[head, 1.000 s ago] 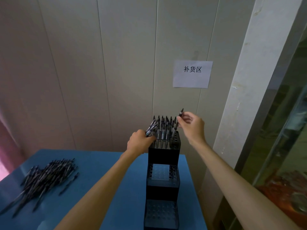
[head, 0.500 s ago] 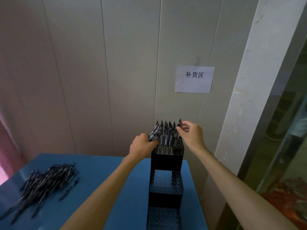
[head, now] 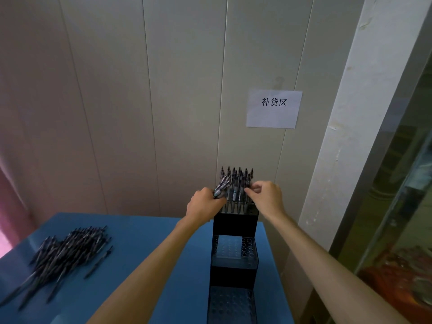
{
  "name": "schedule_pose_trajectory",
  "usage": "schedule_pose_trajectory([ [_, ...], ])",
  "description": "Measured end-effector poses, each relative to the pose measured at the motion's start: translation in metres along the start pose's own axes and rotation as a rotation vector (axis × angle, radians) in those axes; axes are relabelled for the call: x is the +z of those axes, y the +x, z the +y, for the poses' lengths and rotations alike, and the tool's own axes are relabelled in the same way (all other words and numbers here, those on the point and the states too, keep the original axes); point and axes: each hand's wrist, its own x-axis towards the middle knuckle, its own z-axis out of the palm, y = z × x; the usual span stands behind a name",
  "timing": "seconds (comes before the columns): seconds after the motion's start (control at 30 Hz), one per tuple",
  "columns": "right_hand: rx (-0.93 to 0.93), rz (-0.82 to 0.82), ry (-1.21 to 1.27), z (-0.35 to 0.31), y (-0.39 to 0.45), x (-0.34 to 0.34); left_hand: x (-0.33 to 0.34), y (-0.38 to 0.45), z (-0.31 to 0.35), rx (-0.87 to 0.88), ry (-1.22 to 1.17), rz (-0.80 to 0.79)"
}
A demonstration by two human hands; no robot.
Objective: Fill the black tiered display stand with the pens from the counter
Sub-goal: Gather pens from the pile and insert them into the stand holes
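1. Pinching at the top of a pen, the right hand (head: 266,195) has thumb and fingertips pressed together at the right edge of the top tier; the pen itself is mostly hidden by the fingers, so I cannot tell how deep it sits.
2. Closed in a fist, the left hand (head: 203,204) grips a small bundle of dark pens (head: 221,187) that fans out toward 1 o'clock, just beside the tier's left edge.
3. Between the hands stand the upright dark pens (head: 236,186) already seated in the top tier, filling most of its holes.
4. Below them, toward 6 o'clock, the black plastic three-tiered display stand (head: 235,224) steps down to a middle tier (head: 233,249) and a bottom tier (head: 230,302); both grids of round holes look empty.
5. At 9 o'clock, well apart from the stand, a loose heap of dark pens (head: 63,253) lies on the blue counter (head: 145,232).
6. On the pale panelled wall at 12 o'clock hangs a white paper sign (head: 273,109).
7. Judged step: seating single pens in the last holes of the top tier, early in the whole task.
8. Next move likely calls for drawing one pen from the left bundle and lining it up vertically over a free hole.
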Motion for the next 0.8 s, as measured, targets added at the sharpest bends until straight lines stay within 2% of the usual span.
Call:
schedule_pose_trajectory([
  [0.13,0.058,-0.037,0.036,0.000,-0.004,-0.002,0.002,-0.002,0.004,-0.001,0.001,-0.008],
  [0.37,0.167,-0.212,0.546,-0.025,-0.019,-0.008,0.010,0.000,0.009,-0.014,0.049,0.001],
  [0.43,0.170,-0.259,0.613,-0.032,-0.023,-0.009,0.012,-0.002,0.013,-0.015,0.080,0.016],
  [0.57,0.176,-0.286,0.651,-0.042,-0.028,-0.005,0.017,-0.003,0.017,0.005,0.141,0.058],
  [0.8,0.145,-0.182,0.619,-0.039,-0.025,0.001,0.016,0.000,0.021,0.008,0.187,0.045],
])
